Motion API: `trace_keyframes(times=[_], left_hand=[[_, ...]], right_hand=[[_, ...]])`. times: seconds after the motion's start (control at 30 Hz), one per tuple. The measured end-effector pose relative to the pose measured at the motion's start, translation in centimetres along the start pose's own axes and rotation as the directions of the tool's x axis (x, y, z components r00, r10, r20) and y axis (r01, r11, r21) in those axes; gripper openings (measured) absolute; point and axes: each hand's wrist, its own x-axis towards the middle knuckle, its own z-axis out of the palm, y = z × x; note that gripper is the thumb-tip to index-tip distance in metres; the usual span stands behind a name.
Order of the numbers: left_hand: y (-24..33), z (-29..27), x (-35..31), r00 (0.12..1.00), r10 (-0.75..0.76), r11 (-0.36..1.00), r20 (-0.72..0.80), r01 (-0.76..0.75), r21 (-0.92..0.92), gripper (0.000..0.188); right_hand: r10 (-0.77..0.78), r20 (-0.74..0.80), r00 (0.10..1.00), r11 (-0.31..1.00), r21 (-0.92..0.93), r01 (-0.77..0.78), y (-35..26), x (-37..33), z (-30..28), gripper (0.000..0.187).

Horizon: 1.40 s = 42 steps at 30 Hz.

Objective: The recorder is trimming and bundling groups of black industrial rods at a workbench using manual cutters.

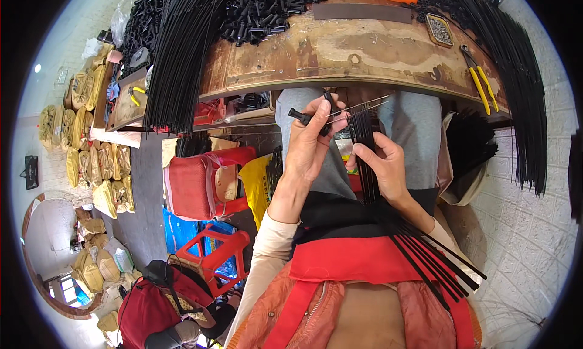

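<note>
My left hand (311,135) is closed round a black plastic fitting (299,116), a short tube with a flared end. Two thin metal wires (371,102) stick out to the right from these fingers, over the rods. Close beside it, my right hand (384,165) pinches a fanned bundle of thin black rods (362,129) between thumb and fingers. The rods' upper ends stand near my left fingertips; whether they touch the fitting is hidden. Their lower ends spread across my lap and red apron (352,258) to the lower right.
Ahead lies a worn wooden table (285,63) with a heap of black fittings (258,12). Long black rods hang over its edge at left (182,63) and right (516,88). Yellow-handled pliers (483,88) and a tray of small metal bits (439,31) lie right. A red stool (228,255) stands left.
</note>
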Motion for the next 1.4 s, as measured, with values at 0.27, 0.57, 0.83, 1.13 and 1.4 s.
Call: trace_keyframes(times=[0.27, 0.57, 0.83, 1.13, 1.4], left_hand=[[0.2, 0.3, 0.0, 0.998, 0.055, 0.998, 0.032, -0.055, -0.010, 0.040], [-0.5, 0.0, 0.1, 0.993, 0.120, 0.992, 0.010, -0.120, -0.029, 0.032], [-0.2, -0.4, 0.4, 0.998, 0.060, 0.998, -0.014, -0.060, 0.014, 0.031], [0.4, -0.1, 0.3, 0.993, 0.100, 0.995, 0.061, -0.101, 0.016, 0.040], [0.1, 0.4, 0.1, 0.990, 0.132, 0.986, 0.051, -0.136, 0.099, 0.038]], right_hand=[[-0.009, 0.005, 1.000, 1.000, 0.009, 0.009, 0.2, 0.1, -0.1, 0.014], [-0.007, 0.007, 1.000, 1.000, 0.012, 0.007, 0.3, 0.1, -0.2, 0.015], [0.017, 0.016, 1.000, 1.000, -0.018, -0.016, 0.1, -0.2, 0.1, 0.015], [-0.006, 0.018, 1.000, 1.000, -0.003, 0.006, 0.3, -0.2, 0.0, 0.015], [-0.007, 0.002, 1.000, 0.999, 0.037, 0.007, 0.3, -0.1, 0.0, 0.017]])
